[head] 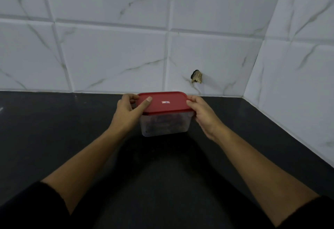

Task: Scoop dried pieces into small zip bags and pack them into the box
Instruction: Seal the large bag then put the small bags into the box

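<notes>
A clear plastic box point(164, 124) with a red lid point(162, 103) stands on the black counter point(54, 129) close to the tiled back wall. Dark pieces show dimly through its clear side. My left hand point(129, 111) grips the box's left end, with the thumb lying on top of the lid and the fingers curled round the lid's far left corner. My right hand point(203, 113) grips the right end, fingers wrapped over the lid's edge. The lid sits flat on the box. No zip bags or scoop are in view.
White marble-pattern tiles point(112, 56) form the back wall, and a second tiled wall point(298, 84) closes the corner on the right. A rough hole point(196, 76) is broken into the back wall just above the counter, behind the box.
</notes>
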The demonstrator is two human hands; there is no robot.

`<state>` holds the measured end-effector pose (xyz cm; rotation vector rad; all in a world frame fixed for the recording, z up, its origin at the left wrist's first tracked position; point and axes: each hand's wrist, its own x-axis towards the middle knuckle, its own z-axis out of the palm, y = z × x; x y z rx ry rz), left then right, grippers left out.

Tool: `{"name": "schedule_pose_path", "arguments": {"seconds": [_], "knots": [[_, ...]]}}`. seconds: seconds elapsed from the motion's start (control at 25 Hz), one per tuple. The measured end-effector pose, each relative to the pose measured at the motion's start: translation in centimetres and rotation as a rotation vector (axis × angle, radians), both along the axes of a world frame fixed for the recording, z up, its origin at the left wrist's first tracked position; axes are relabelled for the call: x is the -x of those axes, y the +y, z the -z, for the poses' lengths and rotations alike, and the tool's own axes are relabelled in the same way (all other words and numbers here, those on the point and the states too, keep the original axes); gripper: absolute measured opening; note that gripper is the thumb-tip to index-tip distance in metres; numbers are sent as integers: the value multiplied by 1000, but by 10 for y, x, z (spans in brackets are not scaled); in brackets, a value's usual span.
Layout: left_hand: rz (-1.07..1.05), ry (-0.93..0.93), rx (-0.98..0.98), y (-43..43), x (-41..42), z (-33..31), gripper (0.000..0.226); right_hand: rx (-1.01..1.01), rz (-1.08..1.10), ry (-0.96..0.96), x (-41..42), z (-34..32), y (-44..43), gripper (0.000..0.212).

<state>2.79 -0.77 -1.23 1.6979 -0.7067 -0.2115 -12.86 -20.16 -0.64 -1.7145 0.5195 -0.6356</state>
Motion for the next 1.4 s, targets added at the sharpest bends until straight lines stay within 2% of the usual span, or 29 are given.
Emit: {"name": "schedule_pose_path", "arguments": {"seconds": [0.12,0.28,0.36,0.44,0.52,0.64,0.84,1.24,1.4], "knots": [[90,-111,-124,-3,-10,3,76,108,-62,74,-16,0,-4,44],[11,-319,-240,-21,-41,2,71,240,-79,140,-47,-3,-16,57],[-9,-339,-272,-30,-57,1,72,335,-25,180,-60,-10,-29,52],[-20,-352,-300,-40,-73,0,72,482,126,213,-68,-13,-54,40],[-34,-358,-307,-50,-87,1,72,651,234,331,-71,-8,-84,30],[-50,-351,-305,-62,-104,5,72,788,205,535,-72,11,-112,27],[-51,-354,-332,-77,-125,9,75,1015,113,751,-87,35,-122,32],[11,-299,-397,-88,-145,-3,74,1052,160,704,-123,42,-114,28],[13,-342,-407,-87,-153,1,76,1054,182,692,-133,41,-121,29]]}}
